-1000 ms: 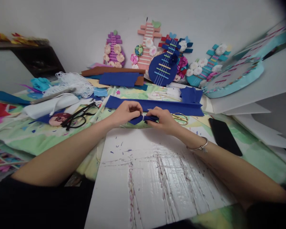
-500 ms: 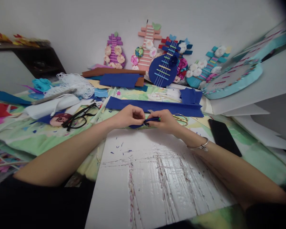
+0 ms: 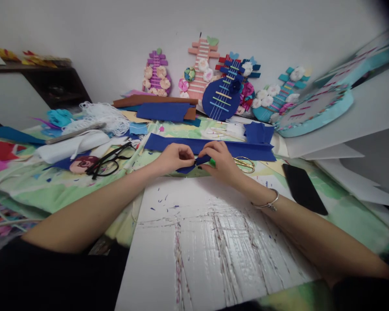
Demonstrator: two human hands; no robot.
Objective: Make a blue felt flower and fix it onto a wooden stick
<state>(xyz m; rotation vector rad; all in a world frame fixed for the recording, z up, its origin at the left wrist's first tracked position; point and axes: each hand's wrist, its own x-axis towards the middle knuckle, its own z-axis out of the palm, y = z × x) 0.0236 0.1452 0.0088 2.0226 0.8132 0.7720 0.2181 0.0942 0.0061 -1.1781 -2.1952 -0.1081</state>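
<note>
Both the left hand (image 3: 174, 158) and the right hand (image 3: 223, 164) pinch one small blue paper piece (image 3: 203, 159) near the white board's (image 3: 152, 259) far edge, seemingly a shaping step, whose next move probably calls for a steady grip.

The single view looks out from the person's head, facing forward and tilted down over the desk covered in green-and-white patterned cloth (image 3: 55, 196). The glossy white rectangular board (image 3: 149, 268) lies nearest, cut off by the bottom edge, with the bare left hand (image 3: 176, 157) and bare right hand (image 3: 222, 163) farther off, near mid-frame. The wide view reaches the plain pale-grey wall (image 3: 116, 34) behind the desk, its upper right corner darkened.
</note>
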